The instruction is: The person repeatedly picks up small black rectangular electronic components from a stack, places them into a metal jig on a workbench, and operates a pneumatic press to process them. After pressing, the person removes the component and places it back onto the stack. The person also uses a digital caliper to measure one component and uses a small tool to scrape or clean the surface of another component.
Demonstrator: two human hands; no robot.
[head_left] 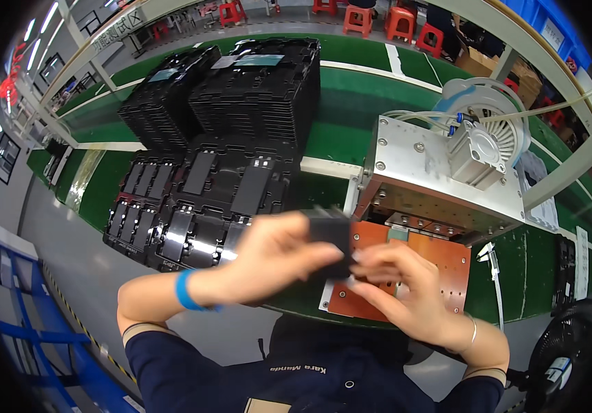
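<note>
A flat black rectangular piece [330, 241], its edges smeared by motion, is raised over the left side of an orange fixture plate [440, 268]. My left hand [268, 251], wearing a blue wristband, grips it between thumb and fingers from the left. On its right edge, the fingertips of my right hand [406, 286] are bent together and seem to pinch it. Whether anything small is between those fingertips is too blurred to make out. Behind the plate stands a metal press [440, 165] with a cylinder block on top. Left of my hands, black trays [241, 151] carry several dark flat pieces.
Tall stacks of black trays [254, 89] stand at the back left on the green bench [351, 89]. A caliper-like tool [490, 261] lies right of the plate. A black fan [564, 344] is at the lower right, and a white round fan [488, 113] behind the press.
</note>
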